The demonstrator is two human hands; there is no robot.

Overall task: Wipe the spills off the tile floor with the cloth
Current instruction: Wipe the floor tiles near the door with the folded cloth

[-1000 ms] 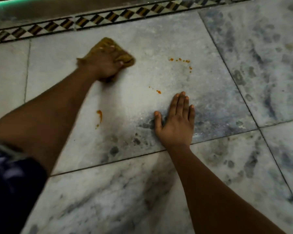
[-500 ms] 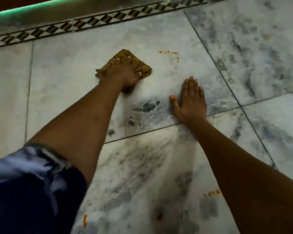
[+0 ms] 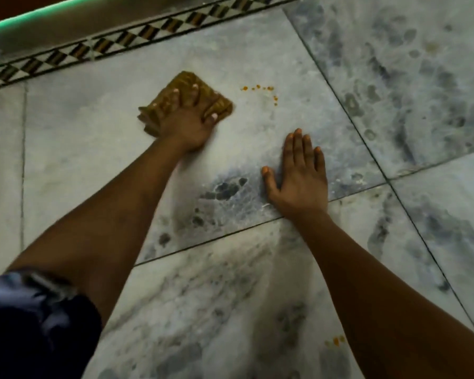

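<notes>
- While the left hand [image 3: 185, 124] presses down on the folded mustard-yellow cloth [image 3: 185, 98], its fingers lie spread and fairly straight over the fabric, so the grip is a flat press rather than a clench.
- That cloth sits on the pale marbled tile floor [image 3: 99, 138], on the far part of the large tile in the middle of the view, short of the patterned border strip [image 3: 137, 39].
- Just to the right of the cloth, apart from it, a small arc of orange spill drops [image 3: 260, 90] lies on the same tile.
- On the near edge of that tile the right hand [image 3: 298, 181] rests palm down, fingers straight and close together, thumb out to the left; its grip is released and it holds nothing.
- Between the two forearms a cluster of dark blotches [image 3: 225, 187] shows in the tile; whether they are veining or dirt cannot be told.
- A second trace of orange drops [image 3: 335, 341] sits on the nearer tile, beside the right forearm.
- At the lower left a dark blue sleeve [image 3: 30, 318] covers the left upper arm.
- Beyond the border strip a grey ledge carries a thin green line [image 3: 39, 15] along its edge.
</notes>
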